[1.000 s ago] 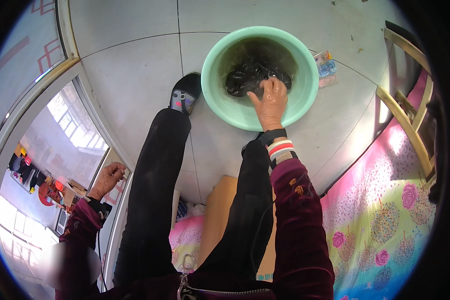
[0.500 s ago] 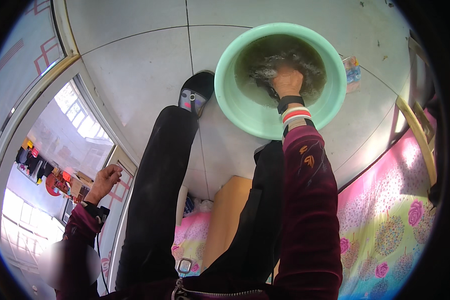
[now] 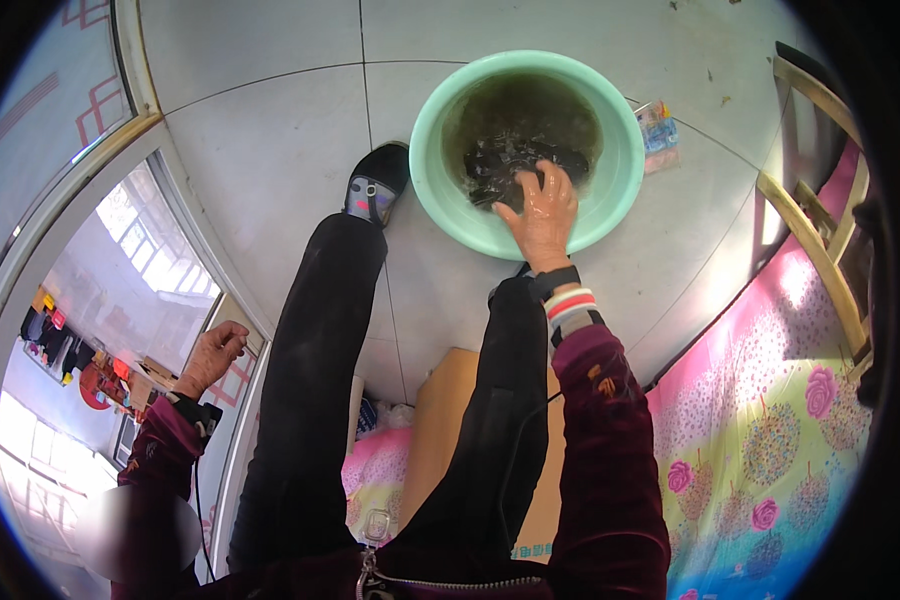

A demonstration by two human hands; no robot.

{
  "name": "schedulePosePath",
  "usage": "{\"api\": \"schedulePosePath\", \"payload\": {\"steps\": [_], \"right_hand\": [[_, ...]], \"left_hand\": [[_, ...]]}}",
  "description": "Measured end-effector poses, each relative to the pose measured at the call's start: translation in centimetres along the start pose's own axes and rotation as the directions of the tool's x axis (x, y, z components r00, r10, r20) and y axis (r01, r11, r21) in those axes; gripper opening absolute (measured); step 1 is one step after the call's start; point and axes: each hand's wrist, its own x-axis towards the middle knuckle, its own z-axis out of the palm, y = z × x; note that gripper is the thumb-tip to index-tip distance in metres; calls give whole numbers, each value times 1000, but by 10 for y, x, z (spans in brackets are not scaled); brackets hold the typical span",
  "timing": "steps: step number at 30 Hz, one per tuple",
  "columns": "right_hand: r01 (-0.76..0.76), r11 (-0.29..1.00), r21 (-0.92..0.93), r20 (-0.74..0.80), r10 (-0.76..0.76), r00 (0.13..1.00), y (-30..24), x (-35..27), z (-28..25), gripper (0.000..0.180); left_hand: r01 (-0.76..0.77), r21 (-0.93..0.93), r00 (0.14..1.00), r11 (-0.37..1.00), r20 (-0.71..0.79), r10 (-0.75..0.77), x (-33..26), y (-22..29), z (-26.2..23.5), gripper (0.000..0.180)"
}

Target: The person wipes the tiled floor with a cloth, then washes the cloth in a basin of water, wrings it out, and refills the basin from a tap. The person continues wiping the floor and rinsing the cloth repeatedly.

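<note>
From the head view I counted one mint-green plastic basin point(image 3: 610, 215) on the tiled floor point(image 3: 270, 150), holding murky water and one dark, wet bundle of cloth point(image 3: 515, 160). I could not separate that cloth into pieces, so I counted it as a single mass. Its long axis ran roughly left to right across the basin, lying just beyond my right fingertips and partly under them; which end was which I could not tell.

My right hand point(image 3: 542, 215) sat over the near wall of the basin, wet and shiny, fingers point(image 3: 530, 185) spread and loosely curved down onto the cloth. They were touching it, but I could not tell whether they had closed around any of it.

My left hand point(image 3: 210, 355) hung well apart from the basin, out to the left near the window frame, fingers curled loosely inward with nothing between them.

I saw two legs in black trousers and one black shoe point(image 3: 375, 185), its toe just left of the basin rim. To the right of my right fingers lay one small colourful packet point(image 3: 658, 130) on the floor, one wooden chair point(image 3: 820, 250) beyond it, and one pink floral bedcover point(image 3: 770, 430) nearer me.
</note>
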Motion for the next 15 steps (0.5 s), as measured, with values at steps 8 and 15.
{"api": "schedulePosePath", "payload": {"steps": [8,15], "right_hand": [[-49,969,-241,27,57,998,9,46,64,44],[36,968,-249,244,27,969,26,87,55,25]], "left_hand": [[34,-22,999,999,-1,-34,12,-7,-3,15],[12,4,1000,1000,-15,-12,14,-5,-7,15]]}}
